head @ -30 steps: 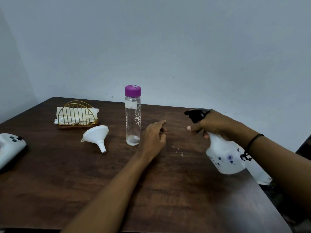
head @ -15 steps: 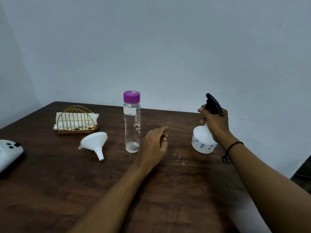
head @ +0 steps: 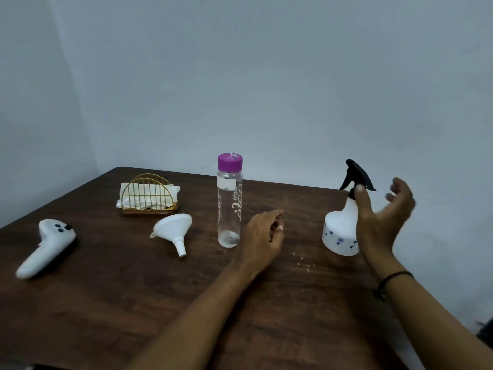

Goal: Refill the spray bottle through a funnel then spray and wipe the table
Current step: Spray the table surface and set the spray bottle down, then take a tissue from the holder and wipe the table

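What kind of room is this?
Probably a plain room at home, in a corner: a dark wooden table against bare walls, with a napkin holder, a funnel and a spray bottle on it.

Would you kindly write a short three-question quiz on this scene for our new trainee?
1. True or false: the funnel is seated in the spray bottle.
2. What colour is the cap of the clear bottle? A purple, B green, C red.
3. Fill in: the right hand is open beside the spray bottle, while the left hand rests on the ____.

Key: 1 false, it lies on its side; 2 A; 3 table.
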`<state>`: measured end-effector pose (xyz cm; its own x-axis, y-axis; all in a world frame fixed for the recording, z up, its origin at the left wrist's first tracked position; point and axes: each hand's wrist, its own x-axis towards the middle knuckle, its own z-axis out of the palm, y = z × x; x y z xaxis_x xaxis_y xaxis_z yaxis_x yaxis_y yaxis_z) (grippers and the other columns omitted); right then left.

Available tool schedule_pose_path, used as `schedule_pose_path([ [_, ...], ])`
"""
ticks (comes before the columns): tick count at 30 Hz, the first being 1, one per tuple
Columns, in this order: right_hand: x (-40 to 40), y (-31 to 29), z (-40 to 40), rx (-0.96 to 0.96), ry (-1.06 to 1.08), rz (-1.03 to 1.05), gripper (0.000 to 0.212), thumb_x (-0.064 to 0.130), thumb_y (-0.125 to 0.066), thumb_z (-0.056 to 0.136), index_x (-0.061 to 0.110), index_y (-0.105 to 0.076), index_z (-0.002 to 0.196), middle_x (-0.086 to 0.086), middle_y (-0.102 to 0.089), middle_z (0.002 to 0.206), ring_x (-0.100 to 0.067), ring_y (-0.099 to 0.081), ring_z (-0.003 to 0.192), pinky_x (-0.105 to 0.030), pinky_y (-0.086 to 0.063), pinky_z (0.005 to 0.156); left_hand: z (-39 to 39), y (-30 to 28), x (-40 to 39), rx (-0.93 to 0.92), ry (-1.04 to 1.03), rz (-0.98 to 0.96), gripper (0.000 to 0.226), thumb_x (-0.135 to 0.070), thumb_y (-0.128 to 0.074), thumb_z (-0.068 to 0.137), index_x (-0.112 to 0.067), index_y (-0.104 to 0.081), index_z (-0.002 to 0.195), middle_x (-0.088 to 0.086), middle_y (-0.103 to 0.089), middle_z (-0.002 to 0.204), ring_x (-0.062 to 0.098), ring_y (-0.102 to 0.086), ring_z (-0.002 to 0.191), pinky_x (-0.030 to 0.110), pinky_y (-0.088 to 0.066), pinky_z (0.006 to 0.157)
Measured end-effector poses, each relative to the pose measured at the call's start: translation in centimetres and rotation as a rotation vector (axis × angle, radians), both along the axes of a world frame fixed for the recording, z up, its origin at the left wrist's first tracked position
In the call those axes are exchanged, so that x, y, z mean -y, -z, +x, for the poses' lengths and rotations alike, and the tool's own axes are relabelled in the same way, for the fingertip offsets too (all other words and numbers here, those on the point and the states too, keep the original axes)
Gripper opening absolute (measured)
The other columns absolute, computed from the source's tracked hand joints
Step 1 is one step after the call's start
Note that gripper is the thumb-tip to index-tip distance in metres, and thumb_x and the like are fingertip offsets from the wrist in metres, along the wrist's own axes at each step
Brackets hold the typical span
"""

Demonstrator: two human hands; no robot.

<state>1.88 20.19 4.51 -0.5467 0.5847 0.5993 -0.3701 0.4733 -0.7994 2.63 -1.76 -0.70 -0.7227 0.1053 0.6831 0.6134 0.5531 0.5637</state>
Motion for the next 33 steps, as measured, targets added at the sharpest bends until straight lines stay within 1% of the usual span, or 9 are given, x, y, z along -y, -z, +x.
schedule_pose_path([
  [3, 2.7, 0.5, 2.8, -0.185, 0.072, 0.361, 0.049, 0.035, -0.062, 0.084, 0.003, -0.053, 0.120, -0.015, -0.055, 0.119, -0.029, -0.051, 0.110, -0.033, -0.037, 0.097, 0.6, -0.7, 0.2, -0.045, 0.008, 0.031, 0.036, -0.016, -0.057, 0.095, -0.009, -0.060, 0.130, 0.004, -0.069, 0.112, 0.012, -0.063, 0.099, 0.035, -0.057, 0.083],
  [5, 5.4, 0.5, 4.0, -0.253, -0.057, 0.538, 0.034, 0.025, -0.062, 0.085, 0.001, -0.059, 0.109, -0.014, -0.059, 0.107, -0.027, -0.054, 0.101, -0.026, -0.037, 0.093, 1.2, -1.5, 0.8, -0.085, 0.013, 0.054, 0.034, -0.018, -0.056, 0.095, -0.008, -0.062, 0.126, 0.006, -0.070, 0.111, 0.014, -0.064, 0.098, 0.032, -0.057, 0.081],
  [8, 9.9, 0.2, 4.7, -0.269, -0.305, 0.735, 0.021, 0.020, -0.057, 0.089, 0.003, -0.066, 0.099, -0.010, -0.065, 0.097, -0.025, -0.059, 0.091, -0.036, -0.048, 0.080, 2.0, -3.0, 2.9, -0.169, -0.009, 0.084, 0.033, -0.022, -0.054, 0.093, -0.007, -0.066, 0.120, 0.008, -0.071, 0.109, 0.016, -0.066, 0.098, 0.026, -0.056, 0.081],
  [10, 12.9, -0.3, 4.6, -0.249, -0.448, 0.815, 0.018, 0.017, -0.054, 0.091, 0.007, -0.068, 0.096, -0.007, -0.067, 0.094, -0.020, -0.060, 0.086, -0.034, -0.049, 0.075, 2.5, -3.8, 5.3, -0.207, -0.051, 0.085, 0.031, -0.019, -0.055, 0.091, -0.007, -0.067, 0.116, 0.009, -0.072, 0.108, 0.016, -0.066, 0.097, 0.023, -0.055, 0.084],
  [15, 21.3, -2.0, 3.8, -0.202, -0.641, 0.779, 0.009, 0.010, -0.057, 0.092, 0.010, -0.066, 0.094, -0.003, -0.065, 0.089, -0.010, -0.056, 0.078, -0.018, -0.044, 0.069, 2.4, -4.3, 13.4, -0.226, -0.251, 0.121, 0.025, -0.012, -0.057, 0.088, -0.009, -0.070, 0.110, 0.003, -0.073, 0.102, 0.008, -0.066, 0.091, 0.019, -0.053, 0.079],
  [19, 27.6, -2.5, 1.6, -0.016, -0.698, 0.722, 0.008, 0.013, -0.054, 0.094, 0.015, -0.062, 0.096, 0.001, -0.062, 0.091, -0.011, -0.057, 0.081, -0.030, -0.050, 0.069, 1.5, -4.5, 19.7, -0.136, -0.418, 0.250, 0.019, -0.010, -0.060, 0.089, -0.014, -0.072, 0.103, -0.002, -0.073, 0.096, 0.008, -0.066, 0.087, 0.024, -0.054, 0.072],
  [24, 32.3, -1.8, -2.7, 0.385, -0.727, 0.513, 0.027, 0.008, -0.049, 0.096, 0.012, -0.061, 0.120, -0.003, -0.064, 0.116, -0.015, -0.058, 0.101, -0.022, -0.043, 0.074, -0.9, -3.4, 25.5, 0.049, -0.590, 0.357, 0.020, -0.009, -0.060, 0.089, -0.014, -0.069, 0.106, 0.002, -0.072, 0.100, 0.015, -0.066, 0.091, 0.039, -0.056, 0.081],
  [27, 33.3, -1.3, -5.4, 0.540, -0.697, 0.421, 0.035, 0.006, -0.048, 0.094, 0.010, -0.058, 0.128, -0.005, -0.061, 0.127, -0.021, -0.057, 0.113, -0.026, -0.043, 0.080, -2.8, -2.6, 27.7, 0.110, -0.652, 0.321, 0.023, -0.011, -0.060, 0.087, -0.013, -0.068, 0.109, 0.003, -0.069, 0.103, 0.020, -0.063, 0.097, 0.047, -0.055, 0.084],
  [33, 33.9, -0.5, -8.8, 0.680, -0.746, 0.417, 0.039, 0.007, -0.046, 0.092, 0.011, -0.059, 0.128, -0.008, -0.059, 0.132, -0.023, -0.055, 0.118, -0.033, -0.048, 0.092, -5.1, -2.5, 29.7, 0.265, -0.734, 0.237, 0.038, -0.013, -0.063, 0.085, -0.014, -0.058, 0.124, 0.006, -0.058, 0.126, 0.024, -0.046, 0.119, 0.035, -0.045, 0.094],
])
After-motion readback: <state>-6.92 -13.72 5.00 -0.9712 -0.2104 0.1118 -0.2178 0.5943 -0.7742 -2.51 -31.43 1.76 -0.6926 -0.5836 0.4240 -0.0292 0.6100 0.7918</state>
